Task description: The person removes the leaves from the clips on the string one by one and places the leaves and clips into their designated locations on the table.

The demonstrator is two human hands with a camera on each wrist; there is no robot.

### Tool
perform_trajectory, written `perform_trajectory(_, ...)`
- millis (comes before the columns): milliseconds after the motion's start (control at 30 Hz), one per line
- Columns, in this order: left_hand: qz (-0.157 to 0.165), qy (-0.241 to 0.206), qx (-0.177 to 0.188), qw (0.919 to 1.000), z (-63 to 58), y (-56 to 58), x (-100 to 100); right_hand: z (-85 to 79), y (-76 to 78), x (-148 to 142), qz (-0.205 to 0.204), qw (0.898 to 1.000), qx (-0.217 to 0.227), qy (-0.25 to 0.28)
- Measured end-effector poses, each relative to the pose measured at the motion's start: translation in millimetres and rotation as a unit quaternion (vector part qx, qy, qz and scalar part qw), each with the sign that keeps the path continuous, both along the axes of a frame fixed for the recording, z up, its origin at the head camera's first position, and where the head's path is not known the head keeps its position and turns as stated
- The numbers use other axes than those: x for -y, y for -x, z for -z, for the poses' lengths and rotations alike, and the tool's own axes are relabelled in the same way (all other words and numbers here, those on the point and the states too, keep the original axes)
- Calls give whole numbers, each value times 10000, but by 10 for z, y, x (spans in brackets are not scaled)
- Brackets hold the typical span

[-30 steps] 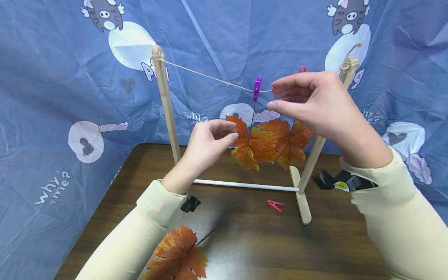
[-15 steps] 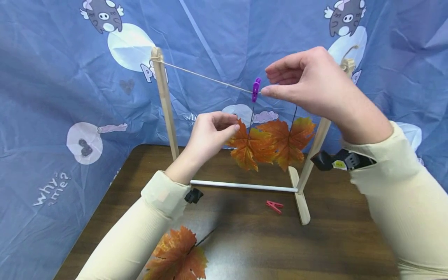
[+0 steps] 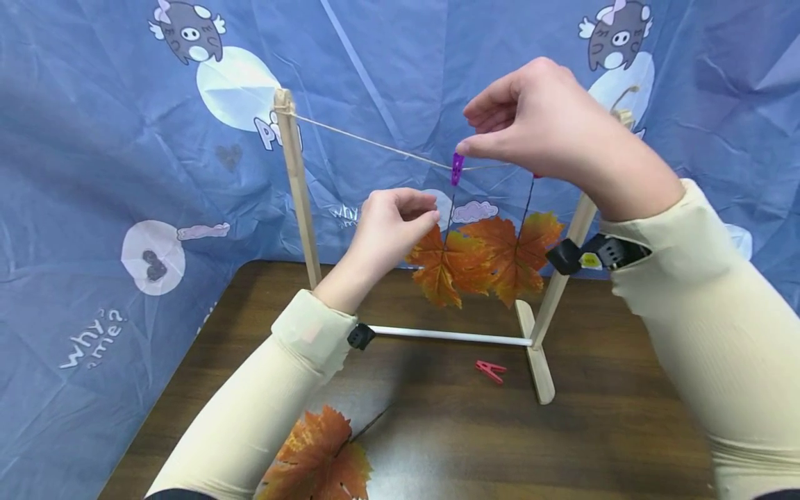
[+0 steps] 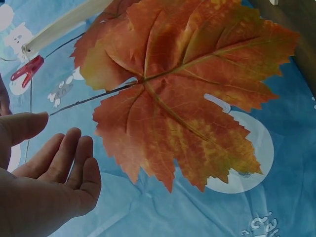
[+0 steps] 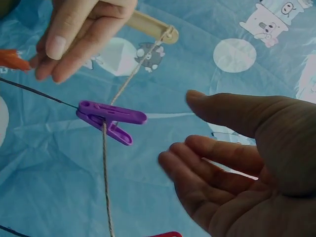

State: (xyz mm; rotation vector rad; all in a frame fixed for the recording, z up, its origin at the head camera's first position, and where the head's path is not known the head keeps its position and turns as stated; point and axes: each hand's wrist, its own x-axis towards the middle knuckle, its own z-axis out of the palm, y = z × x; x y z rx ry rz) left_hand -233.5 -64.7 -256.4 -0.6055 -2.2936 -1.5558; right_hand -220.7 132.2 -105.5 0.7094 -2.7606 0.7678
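Note:
A purple clothespin (image 3: 457,171) clips the stem of an orange maple leaf (image 3: 445,267) to a string (image 3: 369,140). My right hand (image 3: 546,128) hovers by its upper end, thumb and fingers parted. In the right wrist view a gap separates that hand from the clothespin's handles. My left hand (image 3: 392,226) is lower, beside the stem and leaf, with fingers loosely bent and nothing between them. A second maple leaf (image 3: 525,253) hangs to the right from a red clothespin (image 4: 28,71), mostly hidden behind my right hand in the head view.
The string runs between two wooden posts (image 3: 296,187) joined low down by a white rod (image 3: 450,336). On the brown table (image 3: 450,430) lie another red clothespin (image 3: 490,370) and a third maple leaf (image 3: 321,458). A blue printed cloth (image 3: 375,62) hangs behind.
My right hand has moved left and up, from right of the purple clothespin to its top. My left hand has risen slightly and shifted right. The hanging leaves stay nearly in place.

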Motion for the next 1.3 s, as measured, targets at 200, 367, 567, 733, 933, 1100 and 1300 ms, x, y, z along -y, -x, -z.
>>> perform_trajectory(200, 42, 13, -46, 10000, -66, 35, -77, -15, 50, 67, -64, 9988, -124, -460)
perform_trajectory(367, 11, 132, 17, 9999, -85, 72, -104, -57, 95, 97, -83, 9970, -138, -759)
perform_trajectory(567, -100, 472, -19, 9988, -82, 98, -123, -106, 154, 118, -201, 9943, -13, -1048)
perform_trajectory(733, -89, 614, -29, 9981, -46, 135, -144, -138, 227, 151, -221, 9892, 242, -1429)
perform_trajectory(933, -145, 731, -38, 9972, -45, 134, -163, -165, 284, 159, -195, 9831, 421, -1770)
perform_trajectory(1100, -114, 775, -141, 9968, -35, 141, -185, -157, 295, 175, -162, 9802, 472, -1915)
perform_trajectory(1300, -119, 823, -287, 9961, -27, 149, -204, -134, 306, 189, -261, 9794, 445, -1952)
